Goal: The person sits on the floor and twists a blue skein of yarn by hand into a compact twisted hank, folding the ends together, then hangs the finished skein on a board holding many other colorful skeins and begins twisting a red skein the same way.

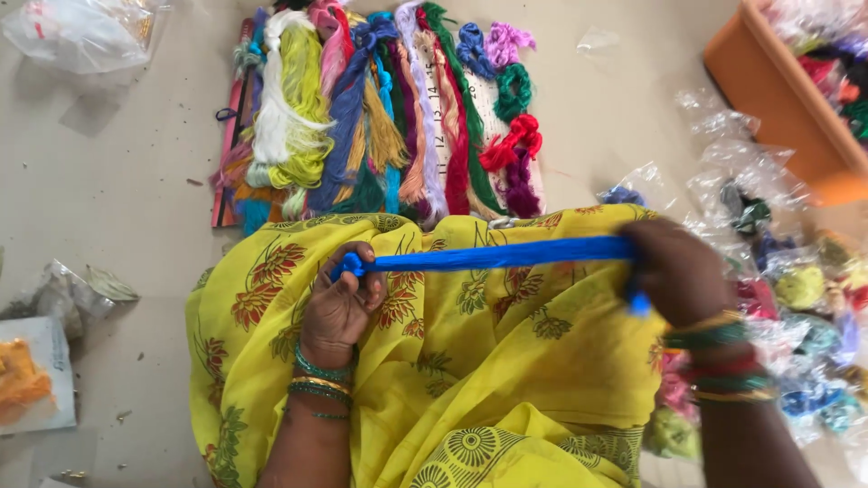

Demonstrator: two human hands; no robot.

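A blue skein of thread (pixel 493 257) is stretched taut and level across my lap. My left hand (pixel 339 303) grips its left end, where a small loop pokes out past my fingers. My right hand (pixel 680 269) is closed on its right end, with a bit of blue showing below my fist. Both wrists wear green and gold bangles. Under the skein lies yellow printed cloth (pixel 452 361) with red and green flowers, draped over my knees.
Several coloured thread skeins (pixel 380 108) lie on a board on the floor ahead. An orange tub (pixel 782 108) of skeins stands far right. Clear plastic packets with thread (pixel 796 289) crowd the right side. More plastic bags (pixel 77 32) lie at left.
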